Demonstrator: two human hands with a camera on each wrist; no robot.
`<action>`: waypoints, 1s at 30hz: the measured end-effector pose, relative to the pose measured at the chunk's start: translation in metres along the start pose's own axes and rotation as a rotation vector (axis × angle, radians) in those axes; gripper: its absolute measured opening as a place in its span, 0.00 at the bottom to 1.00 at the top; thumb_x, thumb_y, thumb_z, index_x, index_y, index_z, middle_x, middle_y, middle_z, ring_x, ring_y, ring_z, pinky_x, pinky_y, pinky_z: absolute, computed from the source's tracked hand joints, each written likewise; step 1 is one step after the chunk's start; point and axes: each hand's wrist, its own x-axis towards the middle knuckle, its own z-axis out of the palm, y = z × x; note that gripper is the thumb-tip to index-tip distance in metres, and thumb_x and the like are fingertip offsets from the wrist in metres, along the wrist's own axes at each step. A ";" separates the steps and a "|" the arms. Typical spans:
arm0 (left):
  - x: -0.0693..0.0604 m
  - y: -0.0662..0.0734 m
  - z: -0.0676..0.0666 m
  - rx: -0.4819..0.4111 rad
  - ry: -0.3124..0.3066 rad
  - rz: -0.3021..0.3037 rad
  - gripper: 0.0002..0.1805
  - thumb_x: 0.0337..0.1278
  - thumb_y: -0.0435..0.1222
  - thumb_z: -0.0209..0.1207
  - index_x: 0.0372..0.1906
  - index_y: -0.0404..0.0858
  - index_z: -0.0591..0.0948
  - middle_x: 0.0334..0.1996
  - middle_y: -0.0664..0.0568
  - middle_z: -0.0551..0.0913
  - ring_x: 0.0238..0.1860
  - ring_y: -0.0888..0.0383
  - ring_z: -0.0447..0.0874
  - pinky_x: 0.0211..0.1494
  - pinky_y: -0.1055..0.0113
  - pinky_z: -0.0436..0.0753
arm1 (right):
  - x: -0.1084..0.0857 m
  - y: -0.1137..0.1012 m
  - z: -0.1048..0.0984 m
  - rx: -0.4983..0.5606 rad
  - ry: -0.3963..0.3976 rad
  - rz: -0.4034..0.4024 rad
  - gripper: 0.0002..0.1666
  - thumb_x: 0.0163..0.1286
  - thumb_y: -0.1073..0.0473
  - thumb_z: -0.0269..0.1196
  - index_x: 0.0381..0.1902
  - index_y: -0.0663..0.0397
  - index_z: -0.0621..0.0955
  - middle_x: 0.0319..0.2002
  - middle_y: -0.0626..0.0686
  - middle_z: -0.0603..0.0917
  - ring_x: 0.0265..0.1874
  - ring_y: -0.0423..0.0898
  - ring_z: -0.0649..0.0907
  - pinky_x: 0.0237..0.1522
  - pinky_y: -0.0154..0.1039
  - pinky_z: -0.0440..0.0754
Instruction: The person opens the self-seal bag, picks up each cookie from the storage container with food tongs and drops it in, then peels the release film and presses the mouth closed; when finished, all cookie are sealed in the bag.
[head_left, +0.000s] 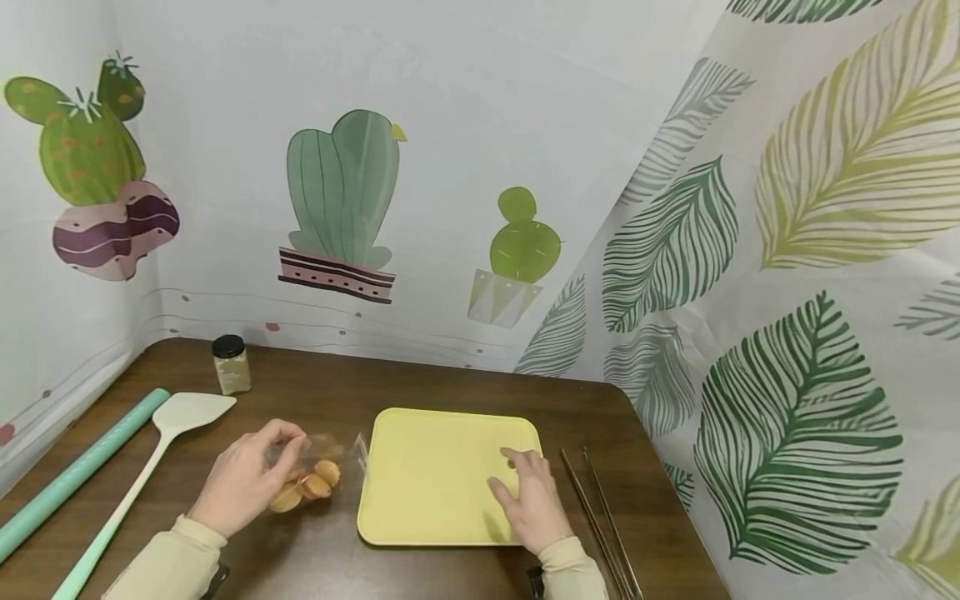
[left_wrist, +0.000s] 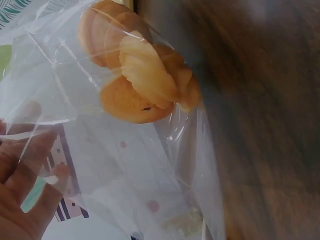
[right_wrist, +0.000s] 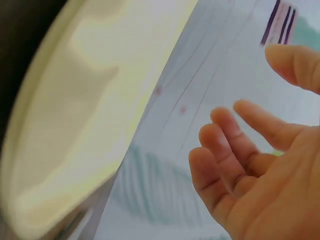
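My left hand [head_left: 251,475] pinches a clear plastic bag [left_wrist: 165,165] between thumb and fingers, left of the yellow tray. Several round golden-brown pastries [head_left: 321,479] lie inside the bag; the left wrist view shows them bunched together [left_wrist: 145,75]. Over the right part of the yellow tray [head_left: 435,479] hovers my right hand [head_left: 532,500], its fingers loosely bent and holding nothing. In the right wrist view that hand [right_wrist: 265,165] shows its palm beside the tray [right_wrist: 75,115], with a gap between them.
A jar with a black lid [head_left: 231,365] stands at the back left. A green rolling pin or tube [head_left: 82,471] and a pale spatula [head_left: 146,467] lie on the left. Thin metal sticks [head_left: 600,517] lie right of the tray, on the brown table [head_left: 315,375].
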 end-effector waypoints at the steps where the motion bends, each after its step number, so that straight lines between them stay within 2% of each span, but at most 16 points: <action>1: 0.000 0.001 0.000 -0.003 0.001 -0.005 0.02 0.64 0.34 0.60 0.38 0.46 0.80 0.35 0.55 0.86 0.27 0.62 0.79 0.29 0.62 0.75 | 0.002 -0.006 0.004 0.004 -0.014 -0.026 0.23 0.69 0.52 0.63 0.57 0.58 0.77 0.43 0.54 0.78 0.45 0.48 0.72 0.46 0.48 0.72; 6: 0.001 0.006 0.001 -0.031 0.015 -0.034 0.01 0.66 0.36 0.59 0.39 0.45 0.80 0.35 0.56 0.87 0.26 0.65 0.80 0.28 0.65 0.77 | 0.011 -0.038 0.025 -0.006 -0.084 -0.160 0.16 0.71 0.50 0.60 0.47 0.55 0.84 0.38 0.48 0.81 0.40 0.43 0.75 0.44 0.43 0.73; 11: 0.002 0.011 0.002 -0.041 0.045 -0.037 0.01 0.66 0.36 0.59 0.38 0.44 0.80 0.33 0.58 0.87 0.28 0.64 0.82 0.29 0.64 0.79 | 0.021 -0.068 0.047 -0.049 -0.109 -0.273 0.19 0.73 0.45 0.57 0.43 0.52 0.86 0.35 0.45 0.82 0.36 0.40 0.76 0.39 0.36 0.74; 13: 0.003 0.013 0.003 -0.051 0.058 -0.039 0.01 0.66 0.36 0.59 0.37 0.43 0.80 0.32 0.57 0.87 0.27 0.64 0.81 0.28 0.65 0.78 | 0.027 -0.078 0.057 -0.066 -0.109 -0.293 0.21 0.73 0.43 0.56 0.41 0.51 0.87 0.33 0.44 0.82 0.34 0.39 0.75 0.36 0.34 0.73; 16: 0.003 0.015 0.004 -0.070 0.076 -0.044 0.01 0.65 0.35 0.60 0.37 0.42 0.80 0.32 0.57 0.87 0.27 0.67 0.80 0.28 0.68 0.77 | 0.034 -0.089 0.069 -0.038 -0.135 -0.269 0.23 0.74 0.41 0.54 0.39 0.50 0.88 0.31 0.43 0.82 0.32 0.38 0.75 0.34 0.32 0.73; 21: 0.004 0.018 0.006 -0.102 0.087 -0.044 0.02 0.66 0.35 0.59 0.38 0.41 0.80 0.32 0.57 0.87 0.29 0.69 0.79 0.29 0.75 0.77 | 0.045 -0.098 0.084 0.131 -0.203 -0.151 0.23 0.74 0.42 0.54 0.41 0.51 0.88 0.33 0.43 0.84 0.34 0.36 0.77 0.38 0.32 0.76; 26: 0.002 0.019 0.006 -0.101 0.101 -0.052 0.02 0.65 0.33 0.60 0.38 0.44 0.80 0.32 0.57 0.86 0.30 0.68 0.80 0.29 0.73 0.78 | 0.055 -0.102 0.089 0.322 -0.188 -0.091 0.17 0.73 0.49 0.58 0.41 0.53 0.87 0.33 0.42 0.84 0.33 0.34 0.78 0.37 0.31 0.77; 30: 0.001 0.019 0.006 -0.095 0.112 -0.062 0.03 0.64 0.33 0.61 0.38 0.45 0.80 0.32 0.57 0.86 0.31 0.67 0.80 0.30 0.72 0.77 | 0.061 -0.105 0.090 0.406 -0.160 -0.080 0.12 0.72 0.53 0.61 0.39 0.53 0.87 0.32 0.41 0.84 0.31 0.32 0.78 0.37 0.30 0.77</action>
